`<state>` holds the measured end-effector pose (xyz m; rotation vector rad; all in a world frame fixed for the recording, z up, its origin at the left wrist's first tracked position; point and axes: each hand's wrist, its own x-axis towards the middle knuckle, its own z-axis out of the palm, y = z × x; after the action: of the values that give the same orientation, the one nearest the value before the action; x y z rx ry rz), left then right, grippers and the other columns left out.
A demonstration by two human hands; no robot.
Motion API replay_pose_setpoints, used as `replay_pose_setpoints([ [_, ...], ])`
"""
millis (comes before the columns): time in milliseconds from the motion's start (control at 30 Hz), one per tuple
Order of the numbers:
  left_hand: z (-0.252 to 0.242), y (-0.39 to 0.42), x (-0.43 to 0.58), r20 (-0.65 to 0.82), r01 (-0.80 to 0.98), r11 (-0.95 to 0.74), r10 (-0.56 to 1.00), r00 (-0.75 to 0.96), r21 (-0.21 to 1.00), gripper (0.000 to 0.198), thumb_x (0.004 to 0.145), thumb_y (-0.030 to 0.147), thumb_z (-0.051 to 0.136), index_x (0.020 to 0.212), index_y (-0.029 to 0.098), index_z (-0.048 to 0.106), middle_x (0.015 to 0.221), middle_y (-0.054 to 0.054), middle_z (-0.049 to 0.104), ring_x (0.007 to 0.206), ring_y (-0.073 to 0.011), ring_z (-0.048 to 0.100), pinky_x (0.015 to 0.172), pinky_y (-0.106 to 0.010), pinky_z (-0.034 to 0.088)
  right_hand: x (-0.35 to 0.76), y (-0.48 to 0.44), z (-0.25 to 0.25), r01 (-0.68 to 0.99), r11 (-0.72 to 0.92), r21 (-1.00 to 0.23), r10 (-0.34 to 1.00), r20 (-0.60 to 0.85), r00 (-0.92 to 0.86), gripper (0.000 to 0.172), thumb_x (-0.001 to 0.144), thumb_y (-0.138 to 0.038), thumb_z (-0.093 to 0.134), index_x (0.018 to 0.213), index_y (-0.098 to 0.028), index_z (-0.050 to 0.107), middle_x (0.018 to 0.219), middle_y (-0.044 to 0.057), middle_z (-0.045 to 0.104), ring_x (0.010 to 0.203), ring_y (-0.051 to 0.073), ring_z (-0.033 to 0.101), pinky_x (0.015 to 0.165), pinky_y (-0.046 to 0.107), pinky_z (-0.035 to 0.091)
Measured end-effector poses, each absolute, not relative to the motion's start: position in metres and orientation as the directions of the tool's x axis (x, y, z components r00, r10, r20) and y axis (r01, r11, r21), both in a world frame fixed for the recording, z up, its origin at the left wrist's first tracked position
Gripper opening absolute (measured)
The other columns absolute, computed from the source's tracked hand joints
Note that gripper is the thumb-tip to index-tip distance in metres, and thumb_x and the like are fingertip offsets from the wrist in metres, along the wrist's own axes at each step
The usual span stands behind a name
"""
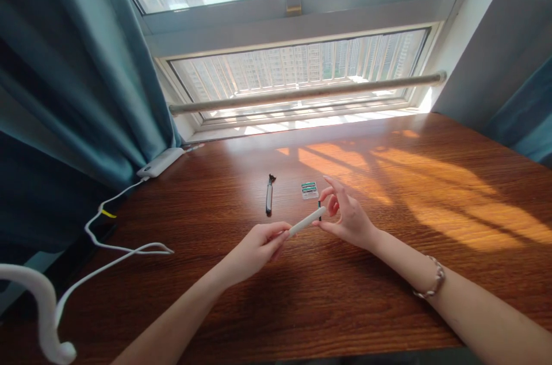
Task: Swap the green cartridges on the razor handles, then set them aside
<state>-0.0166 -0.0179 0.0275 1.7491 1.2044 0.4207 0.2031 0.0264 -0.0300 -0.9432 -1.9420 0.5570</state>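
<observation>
My left hand (266,243) is closed around the near end of a slim white rod (307,221). The rod slants up to the right, and its far tip is at a dark, narrow razor cartridge (319,211); whether they touch I cannot tell. Between thumb and forefinger, my right hand (345,212) pinches this cartridge by its two ends. A small clear case (309,190) holding green-and-dark razor cartridges lies just beyond the hands. To its left rests a razor handle (269,198), black with a grey grip, its head end pointing toward the window.
The things lie on a brown wooden table (224,181), sunlit on the right. A white power strip (161,162) sits by the blue curtain (81,54), its white cable (116,247) looping over the left side. A curved white stand (43,307) occupies the near left corner.
</observation>
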Motion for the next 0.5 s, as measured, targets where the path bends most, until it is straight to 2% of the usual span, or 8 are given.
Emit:
replay_pose_setpoints([
  [333, 0.0203, -0.0175, -0.0219, -0.222, 0.605, -0.112, 0.865, 0.449, 0.789, 0.034, 0.086, 0.036, 0.032, 0.082, 0.013, 0.058, 0.051, 0.004, 0.043, 0.05, -0.0095, 0.04, 0.051, -0.02, 0.03, 0.2001, 0.0281, -0.037, 0.397, 0.573, -0.717, 0.818, 0.471, -0.329, 0.09, 0.063, -0.021, 0.068, 0.134, -0.025, 0.012, 0.092, 0.002, 0.052, 0.056, 0.009, 0.046, 0.052, 0.024, 0.044],
  [500, 0.0203, -0.0173, -0.0241, -0.151, 0.579, -0.09, 0.923, 0.355, 0.81, 0.034, 0.086, 0.037, 0.033, 0.085, 0.013, 0.057, 0.052, 0.004, 0.041, 0.05, -0.0093, 0.039, 0.051, -0.02, 0.03, 0.2011, 0.029, -0.0358, 0.377, 0.566, -0.733, 0.822, 0.466, -0.328, 0.091, 0.063, -0.023, 0.069, 0.134, -0.026, 0.012, 0.093, 0.002, 0.049, 0.056, 0.009, 0.044, 0.055, 0.025, 0.045],
])
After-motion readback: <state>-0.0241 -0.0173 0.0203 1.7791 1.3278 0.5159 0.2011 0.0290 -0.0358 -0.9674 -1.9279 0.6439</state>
